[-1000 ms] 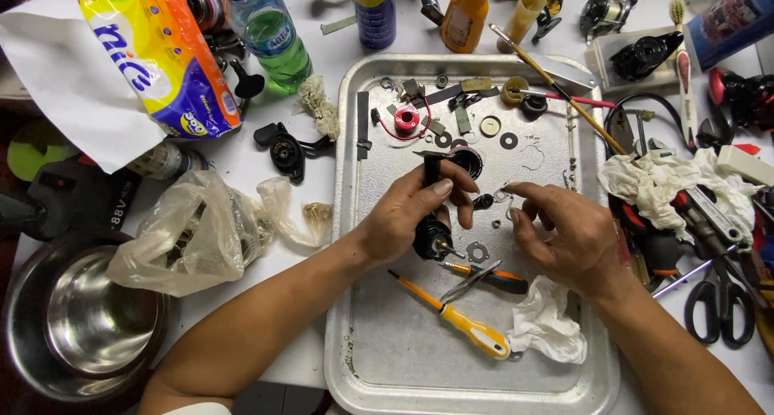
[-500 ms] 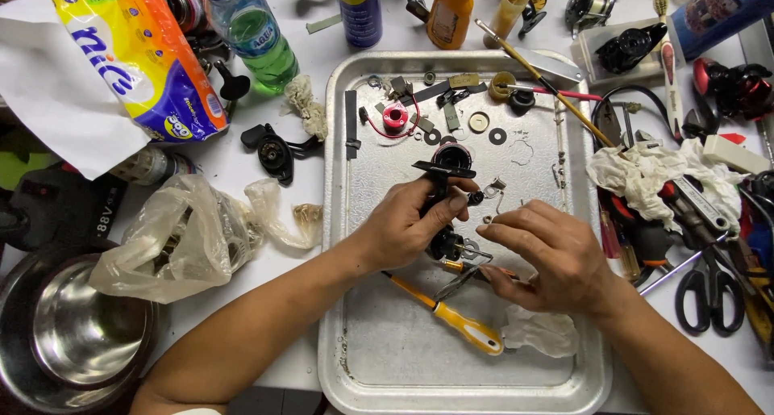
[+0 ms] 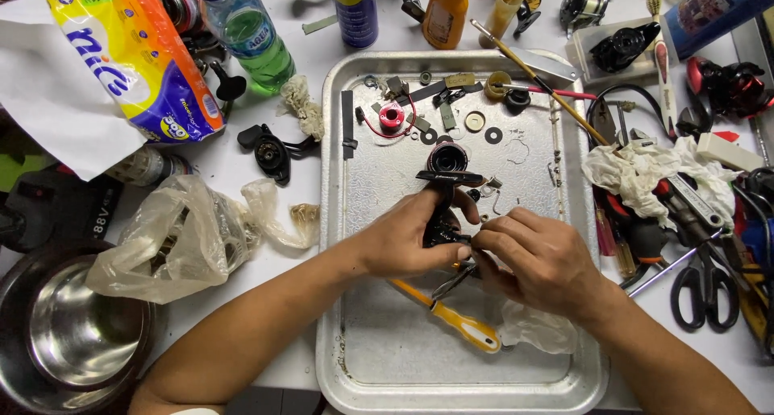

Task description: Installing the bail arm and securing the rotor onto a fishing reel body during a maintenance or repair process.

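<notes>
A black fishing reel (image 3: 442,201) stands over the middle of the metal tray (image 3: 347,318). The left hand (image 3: 407,241) has its grip clenched around the reel's body. The right hand (image 3: 538,262) pinches at the reel's lower side with its fingertips. A yellow-handled screwdriver (image 3: 451,318) lies just below them, with scissors (image 3: 705,290) on the tabletop (image 3: 282,165) well apart.

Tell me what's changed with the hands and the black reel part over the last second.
The right hand has moved in from apart and now touches the black reel part beside the left hand. The left hand kept its grip on it throughout. The yellow screwdriver and the small parts on the metal tray stayed put.
</notes>
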